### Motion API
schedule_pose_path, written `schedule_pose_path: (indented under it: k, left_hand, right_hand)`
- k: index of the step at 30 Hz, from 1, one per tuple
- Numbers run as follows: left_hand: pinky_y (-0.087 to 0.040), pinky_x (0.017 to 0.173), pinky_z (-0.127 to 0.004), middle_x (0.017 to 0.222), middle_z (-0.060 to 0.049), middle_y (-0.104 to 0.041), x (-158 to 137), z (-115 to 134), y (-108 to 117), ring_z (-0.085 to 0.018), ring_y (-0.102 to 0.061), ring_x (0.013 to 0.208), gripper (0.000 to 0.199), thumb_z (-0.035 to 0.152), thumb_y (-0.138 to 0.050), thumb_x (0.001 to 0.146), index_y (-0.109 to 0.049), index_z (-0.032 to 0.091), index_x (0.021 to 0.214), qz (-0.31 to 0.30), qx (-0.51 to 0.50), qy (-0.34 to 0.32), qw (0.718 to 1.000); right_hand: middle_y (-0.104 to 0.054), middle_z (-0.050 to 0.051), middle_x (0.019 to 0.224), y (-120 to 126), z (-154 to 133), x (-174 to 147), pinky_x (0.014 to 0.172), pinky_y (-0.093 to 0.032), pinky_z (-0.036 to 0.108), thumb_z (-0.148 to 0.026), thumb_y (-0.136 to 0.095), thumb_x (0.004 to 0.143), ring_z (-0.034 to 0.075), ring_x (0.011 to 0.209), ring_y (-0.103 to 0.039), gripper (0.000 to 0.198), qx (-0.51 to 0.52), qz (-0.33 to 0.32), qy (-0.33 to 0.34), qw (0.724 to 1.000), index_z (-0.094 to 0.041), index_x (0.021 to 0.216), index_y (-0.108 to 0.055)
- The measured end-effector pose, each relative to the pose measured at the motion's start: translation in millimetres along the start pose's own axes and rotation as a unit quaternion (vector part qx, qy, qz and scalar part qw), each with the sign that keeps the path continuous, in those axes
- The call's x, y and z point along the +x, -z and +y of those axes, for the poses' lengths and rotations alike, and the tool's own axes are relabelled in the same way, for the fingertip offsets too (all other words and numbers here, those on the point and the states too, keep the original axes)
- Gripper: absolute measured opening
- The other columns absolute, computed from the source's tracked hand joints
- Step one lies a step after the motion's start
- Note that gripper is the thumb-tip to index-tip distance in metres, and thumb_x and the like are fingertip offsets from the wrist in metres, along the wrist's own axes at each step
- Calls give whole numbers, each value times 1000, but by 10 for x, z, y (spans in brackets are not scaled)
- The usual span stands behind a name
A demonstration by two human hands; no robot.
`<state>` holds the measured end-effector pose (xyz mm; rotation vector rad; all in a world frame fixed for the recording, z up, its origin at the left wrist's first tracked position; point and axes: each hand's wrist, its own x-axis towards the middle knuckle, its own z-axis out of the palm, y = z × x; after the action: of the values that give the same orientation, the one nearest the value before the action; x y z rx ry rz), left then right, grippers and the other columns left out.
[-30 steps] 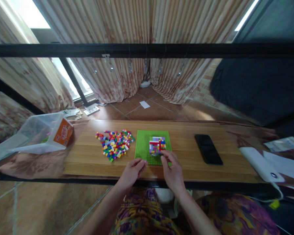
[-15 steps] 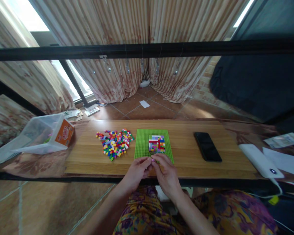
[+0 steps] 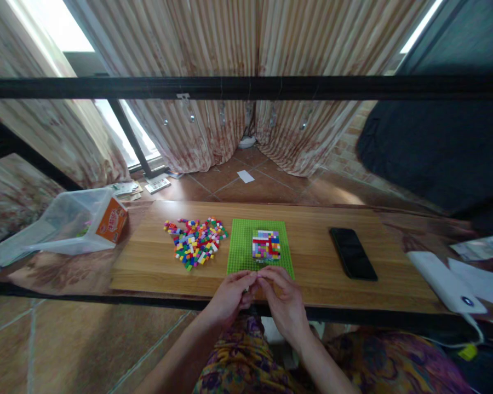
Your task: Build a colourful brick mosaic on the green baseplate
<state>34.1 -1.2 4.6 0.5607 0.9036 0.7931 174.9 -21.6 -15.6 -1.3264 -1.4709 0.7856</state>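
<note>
My left hand (image 3: 229, 295) and my right hand (image 3: 286, 300) meet at the front edge of the green baseplate (image 3: 240, 249), thumbs and fingertips pinched together. Whatever lies between the fingertips is too small and covered to name. A small dark bit shows in the curled fingers of my left hand. Just beyond the hands, a block of multicoloured toy bricks (image 3: 265, 245) sits on the right part of the baseplate, with red, white, purple and yellow on top. To the left, a loose pile of small toy bricks (image 3: 197, 243) is spread on the wooden board (image 3: 148, 262).
A clear plastic tub (image 3: 72, 219) with an orange label lies tipped at the left. On the right are a black phone (image 3: 353, 254), a white device with a cable (image 3: 446, 282) and papers (image 3: 482, 282). A black bar (image 3: 246, 87) crosses beyond the table.
The view has shifted slightly. Both hands stay pinched together, now a little lower and off the brick block. A small pink spot at the fingertips no longer shows.
</note>
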Motion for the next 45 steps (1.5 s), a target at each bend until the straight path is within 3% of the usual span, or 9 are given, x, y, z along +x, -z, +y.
schedule_pose_path:
  k: [6,17,25,30,35,45]
  left_hand:
    - [-9,43,-21,57,8,-42,-8,17,-8,-2,-25,43,36,40,-80,66,-56,14,72,11,-22,14,1000]
    - [-7,43,-22,49,11,-33,48,-9,49,-2,-19,41,40,45,-82,64,-56,15,73,37,20,-7,999]
    - [-8,44,-23,47,10,-36,212,-21,178,-3,-21,41,39,49,-77,63,-58,15,70,106,83,-34,990]
    - [-11,44,-24,44,9,-36,324,-118,316,-5,-25,41,39,51,-74,61,-57,16,64,131,129,-45,982]
    - [-14,46,-25,45,8,-37,348,-178,365,-6,-26,43,36,51,-69,65,-60,16,66,133,160,-53,977]
    - [-21,49,-25,49,6,-42,363,-203,398,-8,-32,48,33,48,-66,68,-61,15,65,126,196,-79,969]
  right_hand:
    - [-68,5,106,13,26,-15,87,-51,35,-37,-59,91,19,101,-63,17,-4,-7,-5,1000,-28,97,-73]
    - [-67,4,103,72,70,52,83,-52,32,-30,-58,92,19,97,-61,15,-110,-16,95,989,-30,96,-72]
    - [-64,7,105,156,323,503,89,-48,41,-35,-64,87,23,101,-59,15,-167,78,119,976,-28,89,-77]
    - [-62,8,113,132,440,802,92,-44,43,-36,-66,84,25,105,-54,15,-216,77,101,968,-28,80,-78]
    - [-61,8,118,80,541,874,95,-42,44,-37,-66,82,27,109,-52,15,-239,75,71,966,-29,80,-79]
    - [-58,8,118,9,597,873,101,-40,45,-37,-66,78,25,111,-53,14,-163,99,4,982,-27,77,-76]
